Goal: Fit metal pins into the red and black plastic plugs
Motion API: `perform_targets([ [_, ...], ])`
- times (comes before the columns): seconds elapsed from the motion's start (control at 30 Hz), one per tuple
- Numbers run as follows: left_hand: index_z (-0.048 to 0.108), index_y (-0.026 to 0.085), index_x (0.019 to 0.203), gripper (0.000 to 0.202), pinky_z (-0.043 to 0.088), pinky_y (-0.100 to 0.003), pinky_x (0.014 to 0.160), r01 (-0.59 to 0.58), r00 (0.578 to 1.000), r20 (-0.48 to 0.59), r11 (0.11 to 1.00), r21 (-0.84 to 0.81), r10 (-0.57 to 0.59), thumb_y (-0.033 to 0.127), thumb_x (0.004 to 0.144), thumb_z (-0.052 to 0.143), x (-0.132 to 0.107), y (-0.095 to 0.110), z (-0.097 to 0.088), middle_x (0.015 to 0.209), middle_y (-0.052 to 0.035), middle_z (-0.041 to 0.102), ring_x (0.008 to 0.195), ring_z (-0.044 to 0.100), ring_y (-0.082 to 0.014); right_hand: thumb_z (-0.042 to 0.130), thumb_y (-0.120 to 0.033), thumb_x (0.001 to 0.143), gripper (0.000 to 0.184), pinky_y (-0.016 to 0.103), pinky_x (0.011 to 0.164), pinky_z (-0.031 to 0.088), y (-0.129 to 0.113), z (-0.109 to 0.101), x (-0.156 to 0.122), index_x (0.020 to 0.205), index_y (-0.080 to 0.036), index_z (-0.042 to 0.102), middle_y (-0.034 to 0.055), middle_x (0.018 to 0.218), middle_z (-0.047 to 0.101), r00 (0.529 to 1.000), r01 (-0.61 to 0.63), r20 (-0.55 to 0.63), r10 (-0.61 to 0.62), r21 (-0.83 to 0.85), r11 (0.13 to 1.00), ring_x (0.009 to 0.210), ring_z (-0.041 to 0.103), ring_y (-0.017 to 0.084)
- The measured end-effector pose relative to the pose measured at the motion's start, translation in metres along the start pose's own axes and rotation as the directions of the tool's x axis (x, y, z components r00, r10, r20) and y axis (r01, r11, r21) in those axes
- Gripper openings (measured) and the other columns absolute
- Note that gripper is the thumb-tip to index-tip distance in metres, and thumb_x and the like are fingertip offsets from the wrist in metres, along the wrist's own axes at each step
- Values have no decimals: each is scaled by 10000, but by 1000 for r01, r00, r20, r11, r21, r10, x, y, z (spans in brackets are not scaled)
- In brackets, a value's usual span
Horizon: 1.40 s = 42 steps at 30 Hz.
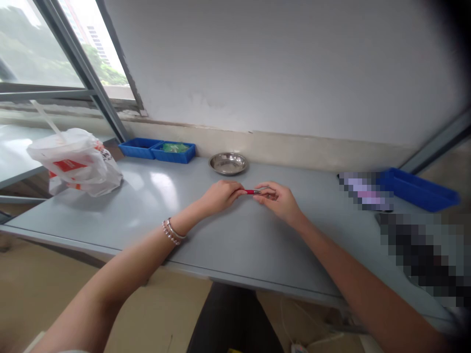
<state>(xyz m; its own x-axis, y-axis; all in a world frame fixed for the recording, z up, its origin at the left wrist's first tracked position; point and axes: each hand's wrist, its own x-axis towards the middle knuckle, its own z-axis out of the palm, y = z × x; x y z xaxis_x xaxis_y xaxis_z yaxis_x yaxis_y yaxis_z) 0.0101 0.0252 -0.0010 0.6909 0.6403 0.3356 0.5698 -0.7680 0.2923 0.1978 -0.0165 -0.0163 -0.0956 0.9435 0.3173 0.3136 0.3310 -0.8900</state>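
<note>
Between my hands is a short red pen (250, 192) with a silver tip, held level just above the grey table. My left hand (222, 196), with bracelets on its wrist, pinches the red end. At the silver end, the fingertips of my right hand (279, 200) close around the tip. My fingers hide both ends of the pen in part. Behind my hands, a shallow round metal dish (228, 164) stands on the table close to the wall.
Two blue bins (173, 153) stand at the back left, one holding green plastic packets. A white plastic bag (79, 164) with a straw sits at the left. To the right are a blurred-out phone-like object (364, 191), a blue tray (421, 190) and a dark pixelated thing (415, 252).
</note>
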Motion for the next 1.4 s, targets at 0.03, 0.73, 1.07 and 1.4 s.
perform_targets([
  [0.03,604,128,847,323,369,-217,584,-1,1000,1,1000,3,1,333,881,357,0,0,0,741,-53,610,615,513,-108,623,-332,664,236,249,537,428,0,1,0,826,-163,584,12,636,642,1000,-20,10,19,20,1000,538,534,111],
  [0.73,463,139,601,386,313,-212,529,117,978,193,967,-224,-74,331,884,282,4,-1,-6,534,16,468,491,387,-76,595,-233,699,81,233,538,400,-3,2,-4,739,-180,642,3,665,642,989,123,-51,-138,-230,965,539,497,100],
  [1.07,376,164,554,393,257,-223,403,447,839,540,646,-619,-63,389,866,293,2,0,-23,462,30,310,412,263,-67,531,-244,772,123,256,648,435,-9,8,-11,745,-220,649,9,740,670,946,311,12,-324,-315,897,675,585,136],
  [1.4,305,211,498,415,249,-252,337,513,766,632,704,-491,-117,428,847,246,6,-25,-33,402,26,201,367,214,-92,450,-240,813,190,311,723,434,-11,5,-12,763,-235,633,32,785,660,914,374,8,-405,-400,837,753,588,162],
])
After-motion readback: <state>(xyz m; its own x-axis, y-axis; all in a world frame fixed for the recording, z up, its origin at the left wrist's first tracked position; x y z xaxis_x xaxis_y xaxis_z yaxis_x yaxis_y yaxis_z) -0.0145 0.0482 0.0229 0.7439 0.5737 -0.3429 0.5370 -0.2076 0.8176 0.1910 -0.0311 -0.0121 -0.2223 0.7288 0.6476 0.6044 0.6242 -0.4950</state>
